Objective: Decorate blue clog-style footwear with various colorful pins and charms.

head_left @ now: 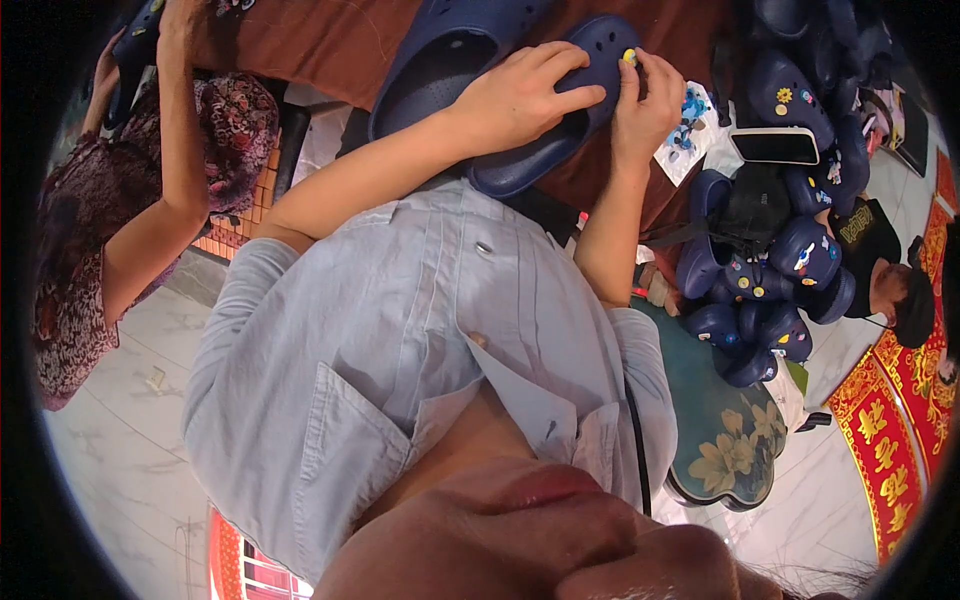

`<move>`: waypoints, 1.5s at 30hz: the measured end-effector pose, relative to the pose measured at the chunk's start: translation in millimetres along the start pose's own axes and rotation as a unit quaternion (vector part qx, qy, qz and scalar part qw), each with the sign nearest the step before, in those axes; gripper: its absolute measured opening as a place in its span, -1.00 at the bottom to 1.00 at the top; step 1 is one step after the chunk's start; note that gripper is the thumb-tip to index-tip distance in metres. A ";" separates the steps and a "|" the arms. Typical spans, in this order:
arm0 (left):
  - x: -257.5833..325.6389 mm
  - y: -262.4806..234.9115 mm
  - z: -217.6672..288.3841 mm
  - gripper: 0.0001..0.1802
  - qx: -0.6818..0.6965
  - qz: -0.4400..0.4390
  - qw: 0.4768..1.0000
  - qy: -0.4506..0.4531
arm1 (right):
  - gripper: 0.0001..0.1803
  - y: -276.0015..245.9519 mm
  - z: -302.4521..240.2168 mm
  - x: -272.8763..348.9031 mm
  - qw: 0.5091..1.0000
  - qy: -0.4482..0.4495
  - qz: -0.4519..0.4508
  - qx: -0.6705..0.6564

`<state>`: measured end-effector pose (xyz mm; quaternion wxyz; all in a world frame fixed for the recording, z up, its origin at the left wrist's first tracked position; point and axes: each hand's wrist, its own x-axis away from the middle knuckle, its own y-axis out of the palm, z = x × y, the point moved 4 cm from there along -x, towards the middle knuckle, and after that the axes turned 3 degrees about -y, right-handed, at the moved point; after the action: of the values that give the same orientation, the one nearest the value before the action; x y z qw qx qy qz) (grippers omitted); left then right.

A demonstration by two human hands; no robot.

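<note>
Both hands (575,95) grip a navy perforated clog (570,120).

- A phone (776,146) with a dark screen and pale edge lies flat on the heap of navy clogs at upper right.
- A small white sheet (688,128) carrying blue shapes lies on the brown surface, just left of the phone.
- Red banners (893,420) with gold characters lie on the floor at lower right.
</note>
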<state>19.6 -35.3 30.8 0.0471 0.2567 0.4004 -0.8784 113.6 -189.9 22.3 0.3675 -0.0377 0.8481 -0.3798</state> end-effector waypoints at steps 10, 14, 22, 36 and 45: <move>0.8 -1.0 1.1 -0.45 0.009 -0.005 1.000 -0.009 | -0.81 -5.0 -4.7 -5.4 0.995 -0.029 -0.058 0.070; -0.1 -0.1 1.2 -0.46 0.020 -0.014 1.000 -0.014 | -0.80 -4.1 -7.6 -7.5 0.993 -0.033 -0.064 0.094; 0.7 0.3 1.8 -0.51 0.021 -0.008 1.000 -0.019 | -0.82 3.6 -21.3 -13.2 0.974 -0.066 -0.082 0.202; -0.9 0.7 2.6 -0.49 0.022 -0.012 1.000 -0.018 | -0.85 -7.2 3.7 -25.8 0.987 -0.002 -0.142 0.070; 1.2 2.7 -1.7 -0.45 0.057 -0.007 0.998 -0.016 | -0.63 4.2 47.8 -37.7 0.908 0.294 -0.224 -0.196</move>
<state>20.0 -35.8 27.5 0.0326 0.2423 0.3507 -0.9040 173.1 -203.4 20.8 -0.0085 -0.1843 0.9443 -0.2725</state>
